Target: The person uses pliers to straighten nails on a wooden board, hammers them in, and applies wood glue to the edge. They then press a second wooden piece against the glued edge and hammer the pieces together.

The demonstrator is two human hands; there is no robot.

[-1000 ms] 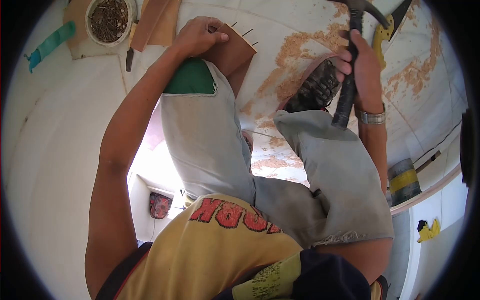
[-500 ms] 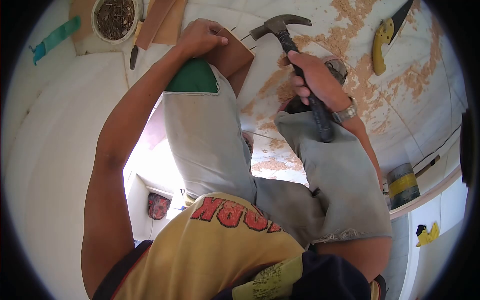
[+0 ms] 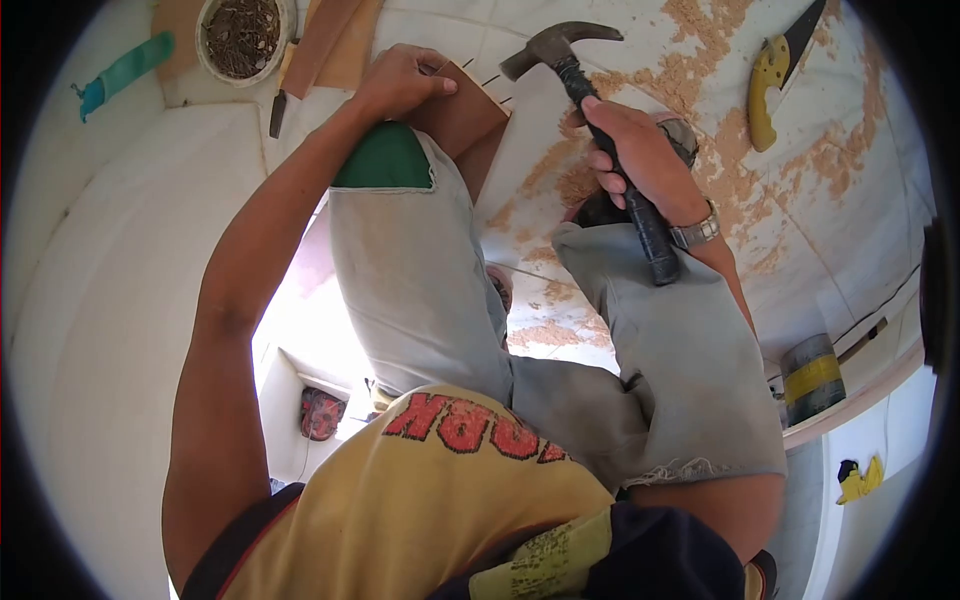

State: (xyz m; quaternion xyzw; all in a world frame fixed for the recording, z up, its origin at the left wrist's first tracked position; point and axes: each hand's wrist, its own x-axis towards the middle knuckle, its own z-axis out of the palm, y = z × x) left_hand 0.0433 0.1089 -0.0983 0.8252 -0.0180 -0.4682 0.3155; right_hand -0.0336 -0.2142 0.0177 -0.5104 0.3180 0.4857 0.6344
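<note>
Gripping dark metal claw hammer (image 3: 590,75) in clenched right hand (image 3: 645,155), right of board; wrapped along handle in black tape. Grasping flat brown board (image 3: 440,115), pale-edged with thin dark nails (image 3: 493,79), near left knee (image 3: 385,160). Partly hidden by curled left hand (image 3: 400,82). Scattered right, over smooth white tiles (image 3: 465,32): crumbly tan dust (image 3: 840,150), yellow-handled black blade (image 3: 762,105). Far left: round pale bowl (image 3: 203,45).

A red-lettered yellow shirt (image 3: 400,500) tops frayed grey trousers (image 3: 410,280)
</note>
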